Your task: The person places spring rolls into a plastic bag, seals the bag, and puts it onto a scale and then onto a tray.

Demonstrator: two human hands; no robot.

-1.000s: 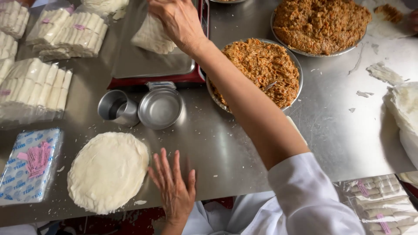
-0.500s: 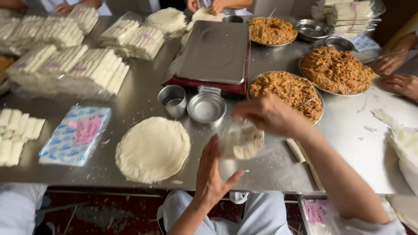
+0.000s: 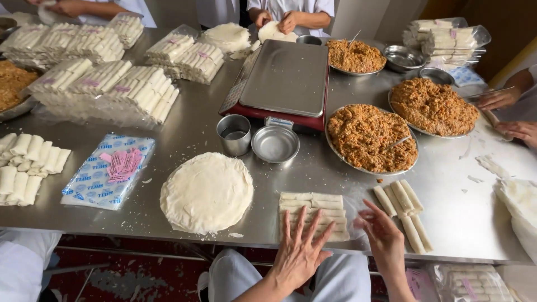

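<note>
The left hand [image 3: 299, 251] lies flat, fingers spread, on a clear bag of white rolls [image 3: 313, 215] at the near edge of the steel tabletop [image 3: 447, 184], pressing the bag down so the rolls sit in even rows. The right hand [image 3: 383, 237] is open too, fingers loosely curled at the bag's right end and gripping nothing, as if steadying that side. Just to the right, a few loose rolls [image 3: 405, 210] lie bare on the tabletop, within easy reach. To the left of the bag sits a round stack of thin white wrappers [image 3: 206, 193], and beyond it a flat pile of printed bags with pink slips [image 3: 109, 170]. A metal cup [image 3: 234, 134] and a small metal bowl [image 3: 274, 144] stand behind, before a scale [image 3: 285, 78] with a steel pan. A wide dish of brown filling [image 3: 372, 138] sits near the loose rolls. Other people's hands work at the far and right edges.
</note>
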